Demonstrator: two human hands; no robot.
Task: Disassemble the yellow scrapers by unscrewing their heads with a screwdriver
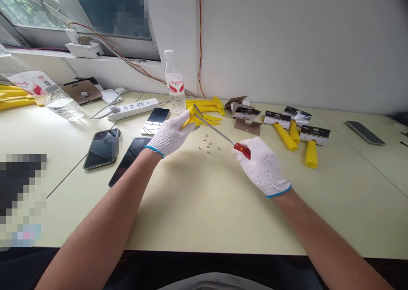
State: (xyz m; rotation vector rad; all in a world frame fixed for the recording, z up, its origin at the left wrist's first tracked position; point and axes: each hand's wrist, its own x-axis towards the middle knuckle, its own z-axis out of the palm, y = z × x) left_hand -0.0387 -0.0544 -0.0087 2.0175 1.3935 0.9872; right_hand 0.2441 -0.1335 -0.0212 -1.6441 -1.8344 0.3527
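My left hand (172, 136), in a white knit glove with a blue cuff, grips a yellow plastic piece (191, 116) above the table; its exact kind is unclear. A dark strip lies along its top edge. My right hand (259, 162), gloved the same way, is closed around the red handle of a screwdriver (219, 133). The long shaft points left and up, its tip at the yellow piece; whether it sits on a screw cannot be made out. Between the hands, several small screws (208, 144) lie scattered on the table.
Behind the left hand stand a water bottle (176, 84), yellow parts (207, 106) and a power strip (134, 109). Phones (101, 149) lie at left. Yellow handles with black cards (311, 153) and brown cardboard (247, 126) are at right, near another phone (365, 132). A second bottle (47, 88) leans far left.
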